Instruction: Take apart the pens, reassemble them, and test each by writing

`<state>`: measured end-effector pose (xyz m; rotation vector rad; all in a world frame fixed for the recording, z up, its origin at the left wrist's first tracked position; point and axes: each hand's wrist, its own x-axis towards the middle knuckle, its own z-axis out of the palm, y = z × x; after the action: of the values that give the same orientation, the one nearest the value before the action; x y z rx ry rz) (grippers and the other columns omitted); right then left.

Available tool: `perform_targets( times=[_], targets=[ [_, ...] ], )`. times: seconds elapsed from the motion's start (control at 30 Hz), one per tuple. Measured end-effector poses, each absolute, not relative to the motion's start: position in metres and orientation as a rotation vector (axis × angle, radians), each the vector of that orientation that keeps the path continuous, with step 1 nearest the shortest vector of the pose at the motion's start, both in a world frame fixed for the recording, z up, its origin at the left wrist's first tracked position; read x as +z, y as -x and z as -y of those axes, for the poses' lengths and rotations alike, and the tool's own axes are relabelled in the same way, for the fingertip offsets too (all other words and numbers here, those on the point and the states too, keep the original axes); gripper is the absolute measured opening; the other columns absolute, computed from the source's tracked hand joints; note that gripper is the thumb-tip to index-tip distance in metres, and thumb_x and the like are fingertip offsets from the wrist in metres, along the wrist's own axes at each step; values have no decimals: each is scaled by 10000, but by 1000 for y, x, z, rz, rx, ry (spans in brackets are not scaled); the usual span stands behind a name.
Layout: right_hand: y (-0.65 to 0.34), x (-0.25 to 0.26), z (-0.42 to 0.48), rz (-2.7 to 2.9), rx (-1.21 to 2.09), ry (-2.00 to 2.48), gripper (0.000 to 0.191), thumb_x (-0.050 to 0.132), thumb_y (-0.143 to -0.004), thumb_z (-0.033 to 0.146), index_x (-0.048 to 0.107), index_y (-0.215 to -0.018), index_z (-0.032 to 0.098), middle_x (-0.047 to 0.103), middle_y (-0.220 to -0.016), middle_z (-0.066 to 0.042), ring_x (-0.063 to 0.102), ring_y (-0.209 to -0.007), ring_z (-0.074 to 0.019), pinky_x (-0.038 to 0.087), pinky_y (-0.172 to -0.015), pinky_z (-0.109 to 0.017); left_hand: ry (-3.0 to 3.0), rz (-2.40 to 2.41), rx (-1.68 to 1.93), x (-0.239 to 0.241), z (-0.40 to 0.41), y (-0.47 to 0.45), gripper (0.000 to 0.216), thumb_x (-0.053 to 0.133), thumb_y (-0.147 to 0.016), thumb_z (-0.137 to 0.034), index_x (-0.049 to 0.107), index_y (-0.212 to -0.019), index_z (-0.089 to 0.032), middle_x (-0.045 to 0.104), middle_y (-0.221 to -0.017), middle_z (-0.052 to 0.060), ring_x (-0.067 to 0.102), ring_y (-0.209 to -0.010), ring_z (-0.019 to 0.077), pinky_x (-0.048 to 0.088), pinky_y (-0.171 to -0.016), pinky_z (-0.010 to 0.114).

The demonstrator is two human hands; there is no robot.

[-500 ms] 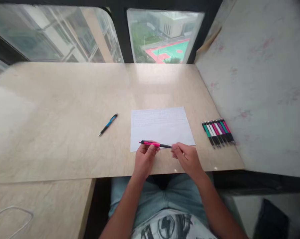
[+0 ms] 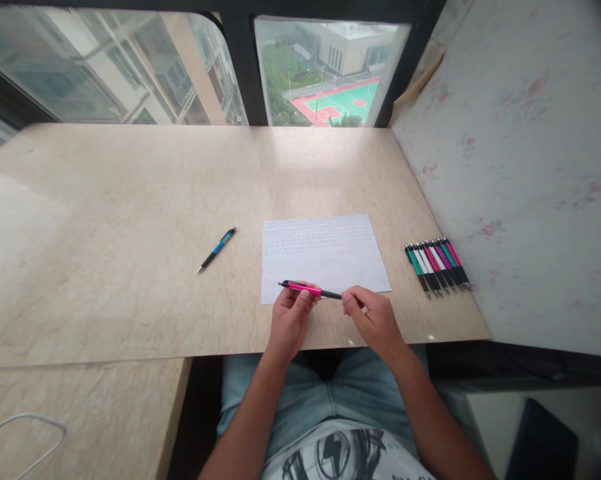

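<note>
A pink and black pen [image 2: 303, 289] lies level across both my hands, over the near edge of a white sheet of paper [image 2: 325, 257]. My left hand [image 2: 289, 320] pinches its pink barrel between thumb and fingers. At the other end, my right hand [image 2: 375, 319] has its thumb and fingertips closed on the black grip end, hiding the tip. Rows of small handwriting cover the upper part of the sheet. Left of the paper rests a blue and black pen [image 2: 217, 251], slanted on the counter.
Several pens [image 2: 436, 268] in green, white, pink and purple lie side by side at the right, near a flowered wall [image 2: 525, 187]. The marble-look counter [image 2: 130, 220] runs to the windows. A pale cable [image 2: 35, 418] curls on the lower surface at left.
The right fingertips have shifted very slightly left along the black end of the pen. The pen, paper and other pens stay where they were.
</note>
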<state>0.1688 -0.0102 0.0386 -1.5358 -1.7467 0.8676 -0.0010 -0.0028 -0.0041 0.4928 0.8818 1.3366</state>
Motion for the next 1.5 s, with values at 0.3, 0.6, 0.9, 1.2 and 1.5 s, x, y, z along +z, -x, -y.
perform_targets(
  times=[0.3,0.6,0.9,1.2,1.5],
  targets=[
    [-166,48,1,1953,881,1363,214,534,-910,197,656,-1084,222,667,-1007,-72,618,-946,-209,485,-864,-359,-902,-1090,1205,1,7,-4,202,701,-823,-316,662,-955,-168,695,-837,47,637,-779,160,484,-753,280],
    [-163,37,3,1622,1396,1361,126,595,-850,221,580,-975,212,639,-874,-14,610,-787,-157,506,-695,-298,-953,-1121,1197,2,7,-4,218,728,-791,-328,661,-934,-178,696,-854,47,634,-781,168,482,-751,287],
    [-177,27,5,1005,1630,1137,903,738,-770,270,185,-1479,343,624,-965,3,639,-723,-127,507,-627,-264,-702,-962,1272,1,4,0,250,663,-853,-332,626,-1053,-187,688,-867,49,602,-737,122,458,-742,264],
    [-176,19,4,961,1558,1144,933,771,-737,300,202,-1475,347,610,-887,26,628,-650,-119,508,-559,-246,-382,-789,1306,6,-1,7,343,694,-806,-230,582,-1128,-191,645,-819,21,566,-695,84,450,-698,212],
    [-177,11,0,811,1233,1253,812,761,-737,310,310,-1412,309,626,-879,22,569,-634,-99,458,-527,-204,-372,-797,1295,5,-1,7,260,696,-796,-216,628,-1044,-183,638,-814,25,564,-694,95,448,-685,229]
  ],
)
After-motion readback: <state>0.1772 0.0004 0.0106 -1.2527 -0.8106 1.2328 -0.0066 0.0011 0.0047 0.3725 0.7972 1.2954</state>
